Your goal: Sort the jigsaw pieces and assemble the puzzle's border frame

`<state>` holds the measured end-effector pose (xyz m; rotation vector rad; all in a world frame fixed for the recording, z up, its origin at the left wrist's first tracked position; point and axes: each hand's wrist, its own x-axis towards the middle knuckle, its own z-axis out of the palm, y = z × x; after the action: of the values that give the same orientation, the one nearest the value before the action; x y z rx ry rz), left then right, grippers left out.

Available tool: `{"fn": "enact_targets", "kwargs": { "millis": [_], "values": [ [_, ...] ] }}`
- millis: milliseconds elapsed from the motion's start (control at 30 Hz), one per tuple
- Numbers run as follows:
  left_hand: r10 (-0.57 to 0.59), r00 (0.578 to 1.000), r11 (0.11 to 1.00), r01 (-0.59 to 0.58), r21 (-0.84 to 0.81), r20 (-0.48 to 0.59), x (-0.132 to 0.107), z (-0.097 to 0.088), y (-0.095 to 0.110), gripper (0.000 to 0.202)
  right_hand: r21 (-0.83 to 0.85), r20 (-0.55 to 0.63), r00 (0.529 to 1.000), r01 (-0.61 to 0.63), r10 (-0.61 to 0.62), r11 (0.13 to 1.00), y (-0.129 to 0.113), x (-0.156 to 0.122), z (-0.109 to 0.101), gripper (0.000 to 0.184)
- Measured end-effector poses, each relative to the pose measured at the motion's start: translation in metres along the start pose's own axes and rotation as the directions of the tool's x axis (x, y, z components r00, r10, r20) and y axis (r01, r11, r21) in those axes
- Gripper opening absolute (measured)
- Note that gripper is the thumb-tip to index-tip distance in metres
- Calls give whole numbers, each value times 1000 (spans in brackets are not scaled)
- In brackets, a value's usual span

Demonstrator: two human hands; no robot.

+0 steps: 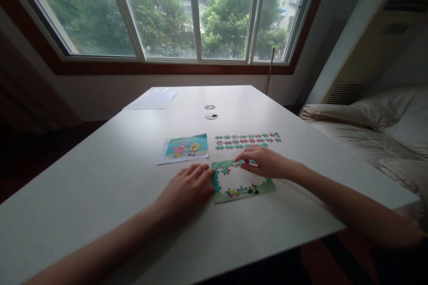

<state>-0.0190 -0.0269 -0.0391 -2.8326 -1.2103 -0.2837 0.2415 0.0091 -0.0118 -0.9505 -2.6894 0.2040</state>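
A jigsaw puzzle in a green frame [243,196] lies flat before me, with several pieces fitted along its top left and a bare white middle. My left hand [190,182] rests palm down, fingers spread on the table, their tips touching the frame's left edge. Over the frame's top inner edge, my right hand [262,160] bends its index finger and thumb down around a small puzzle piece [236,164], partly hidden by the fingers. Loose puzzle pieces [234,141] lie in three rows just beyond the frame; the right hand covers part of the nearest row.
Left of the pieces lies a printed picture sheet [185,148] with cartoon figures. Farther back on the white table [117,164] are two round discs [211,116] and white papers [152,99]. A pale sofa [361,129] stands at the right, windows behind the table.
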Motion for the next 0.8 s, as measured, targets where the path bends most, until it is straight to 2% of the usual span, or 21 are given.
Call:
{"fn": "enact_targets", "kwargs": {
  "millis": [200,367,800],
  "values": [
    [0,1000,1000,0,2,16,-1,-1,0,35,-92,-82,971,-231,224,969,55,-16,-34,19],
    [-5,1000,1000,5,-4,19,-1,-3,2,35,-146,-56,929,-370,365,918,95,-31,-43,20],
    [2,1000,1000,-2,3,1,1,-2,2,34,-169,65,891,-433,448,885,107,-35,-39,26]
  ]
}}
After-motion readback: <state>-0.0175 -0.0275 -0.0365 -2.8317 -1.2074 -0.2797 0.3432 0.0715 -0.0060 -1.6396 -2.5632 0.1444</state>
